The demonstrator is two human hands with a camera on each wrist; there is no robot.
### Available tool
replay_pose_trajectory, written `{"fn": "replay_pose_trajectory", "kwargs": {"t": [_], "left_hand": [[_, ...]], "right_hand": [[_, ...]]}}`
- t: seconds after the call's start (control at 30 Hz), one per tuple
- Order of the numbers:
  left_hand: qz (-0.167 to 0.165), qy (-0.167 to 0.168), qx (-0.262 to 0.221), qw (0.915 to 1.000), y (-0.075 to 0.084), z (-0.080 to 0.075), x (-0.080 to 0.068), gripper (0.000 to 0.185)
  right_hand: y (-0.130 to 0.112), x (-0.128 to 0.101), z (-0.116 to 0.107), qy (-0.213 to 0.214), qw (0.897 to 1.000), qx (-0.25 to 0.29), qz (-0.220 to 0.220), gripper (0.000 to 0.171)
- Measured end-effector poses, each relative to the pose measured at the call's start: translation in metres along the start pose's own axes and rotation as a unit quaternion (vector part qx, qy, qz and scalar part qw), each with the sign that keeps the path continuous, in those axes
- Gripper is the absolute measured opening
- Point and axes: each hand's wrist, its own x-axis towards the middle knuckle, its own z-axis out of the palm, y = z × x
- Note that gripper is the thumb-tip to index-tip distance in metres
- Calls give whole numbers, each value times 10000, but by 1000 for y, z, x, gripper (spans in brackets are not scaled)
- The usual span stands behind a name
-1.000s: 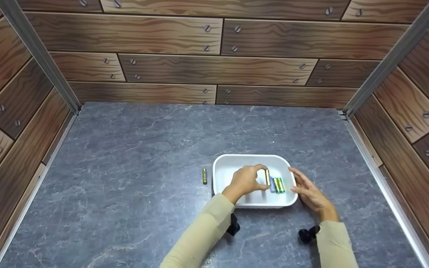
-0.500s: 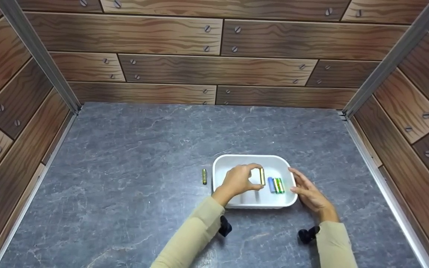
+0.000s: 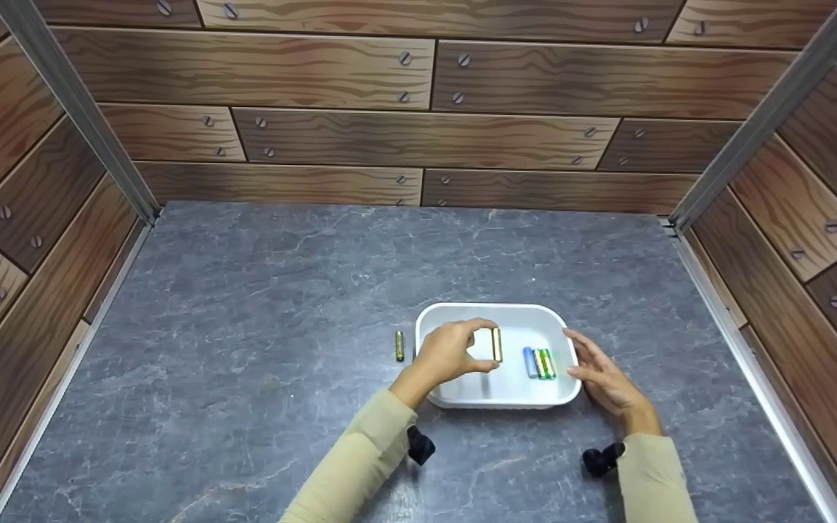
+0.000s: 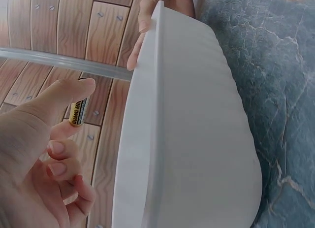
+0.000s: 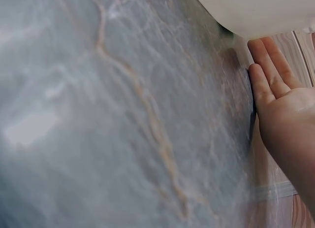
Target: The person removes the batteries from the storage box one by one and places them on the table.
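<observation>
My left hand [image 3: 449,350] pinches a yellow-gold battery [image 3: 497,345] upright between thumb and index finger, over the white plastic tub [image 3: 491,396]. In the left wrist view the battery [image 4: 78,111] shows black lettering, and the other fingers are loosely curled. My right hand [image 3: 611,379] holds the tub's right end, its thumb and index finger over the rim and the other fingers against the outside wall. Inside the tub, near that end, a blue battery [image 3: 530,362] lies beside green-and-white batteries [image 3: 544,363].
Another yellow-green battery [image 3: 399,346] lies on the grey marbled table [image 3: 244,349], just left of the tub. Wood-patterned panels [image 3: 317,73] with metal corner posts [image 3: 84,109] enclose the table at the back and sides.
My left hand has moved left over the tub with the pinched battery, away from the other batteries, leaving the blue one in full view. The right hand and tub have stayed put.
</observation>
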Motion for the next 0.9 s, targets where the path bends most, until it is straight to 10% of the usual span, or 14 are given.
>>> {"fn": "replay_pose_trajectory", "kwargs": {"t": [0.9], "left_hand": [[-126,302,-730,9968,-46,-29,-29,53]], "right_hand": [[1,0,1,-88,9998,7,-193,68]]}}
